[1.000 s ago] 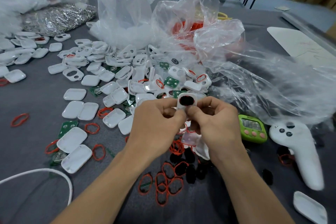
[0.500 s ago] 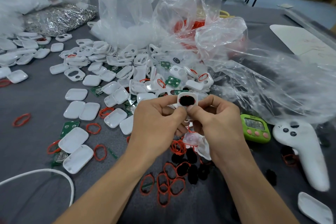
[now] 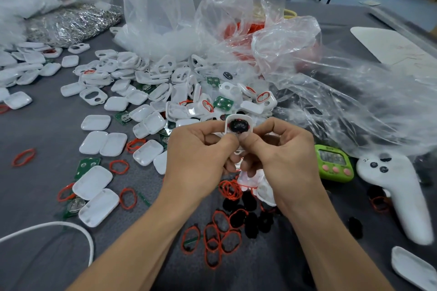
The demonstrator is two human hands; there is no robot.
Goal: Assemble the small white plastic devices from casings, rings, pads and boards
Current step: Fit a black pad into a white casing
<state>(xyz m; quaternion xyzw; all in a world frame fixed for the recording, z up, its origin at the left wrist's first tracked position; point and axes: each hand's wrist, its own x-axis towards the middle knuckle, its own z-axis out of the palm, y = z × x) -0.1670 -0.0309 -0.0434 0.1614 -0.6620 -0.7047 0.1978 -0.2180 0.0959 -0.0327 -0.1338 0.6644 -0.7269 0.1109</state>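
The left hand [image 3: 201,156] and right hand [image 3: 281,156] meet thumb-tip to thumb-tip. The fingers of both are curled, and together they pinch one white casing [image 3: 237,116], held clear of the table [image 3: 35,196]. A black pad [image 3: 238,126] fills the casing's oval opening, with a trace of red ring [image 3: 239,121] at the rim. Over the last second little has shifted: the grip is the same, the thumbs stay at the casing's lower edge, and the pad looks seated. I judge the pressing-in step is nearly finished and a board likely comes next. Just below the hands lie loose red rings [image 3: 222,238] and spare black pads [image 3: 250,222]. Left of the left hand are white shells [image 3: 101,207] and green boards [image 3: 86,168]. Beyond the fingertips a heap of casings [image 3: 165,82] lies against clear plastic bags [image 3: 307,78]. Right of the right hand sit a green timer [image 3: 334,163] and a white controller [image 3: 397,191].
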